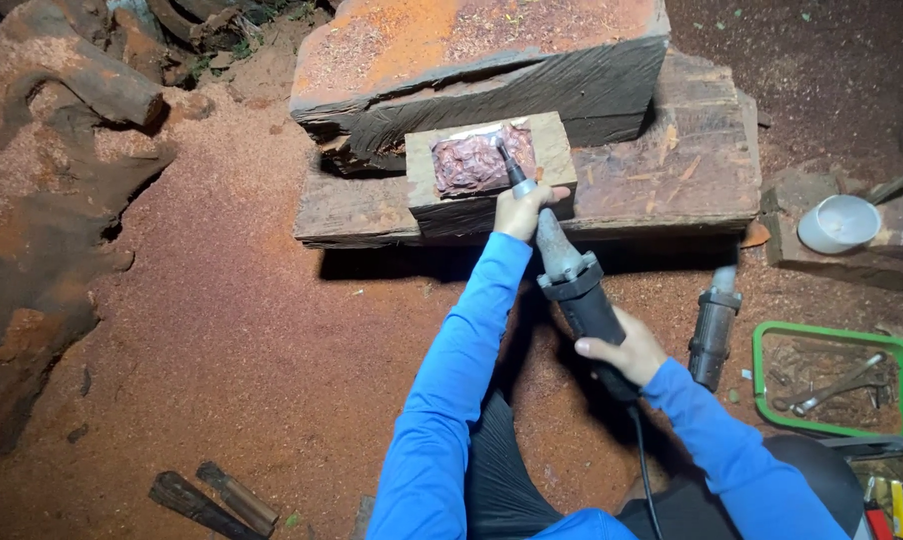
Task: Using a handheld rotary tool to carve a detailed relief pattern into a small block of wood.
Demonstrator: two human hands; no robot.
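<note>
On plank edge: wood block [487, 170]; both hands, L [524, 210] & R [627, 352], clamp grinder [572, 275]; sawdust ground [232, 340] open to left.

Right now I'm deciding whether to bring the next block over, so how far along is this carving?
Done: the wooden block has a rough recess cut across most of its top. In hand: the left hand steadies the nose of the power carver and the right hand holds its body, bit in the recess. Left: the recess is lumpy and the block's border uncut.
</note>
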